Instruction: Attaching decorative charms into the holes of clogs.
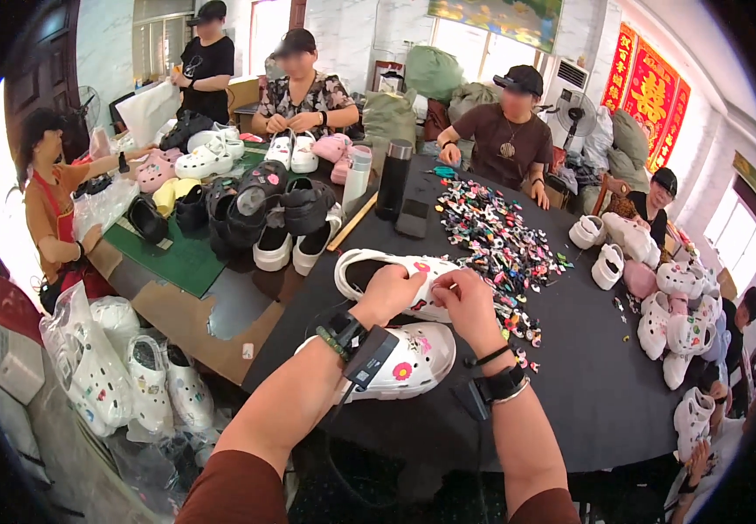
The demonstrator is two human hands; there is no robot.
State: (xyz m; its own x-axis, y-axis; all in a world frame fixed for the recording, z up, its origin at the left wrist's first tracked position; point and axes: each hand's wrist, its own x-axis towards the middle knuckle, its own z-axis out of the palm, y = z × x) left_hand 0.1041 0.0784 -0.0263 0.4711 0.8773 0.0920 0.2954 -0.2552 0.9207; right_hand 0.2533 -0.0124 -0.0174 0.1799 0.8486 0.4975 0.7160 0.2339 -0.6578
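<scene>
Clog (395, 266), white, charm-studded | left hand (388, 293) gripping it | right hand (465, 301) seemingly pinching charm

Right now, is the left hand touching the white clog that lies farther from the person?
Touching. The head view shows the left hand resting on the upper of the far white clog, fingers curled over it with no gap, while the right hand meets its other side.
</scene>
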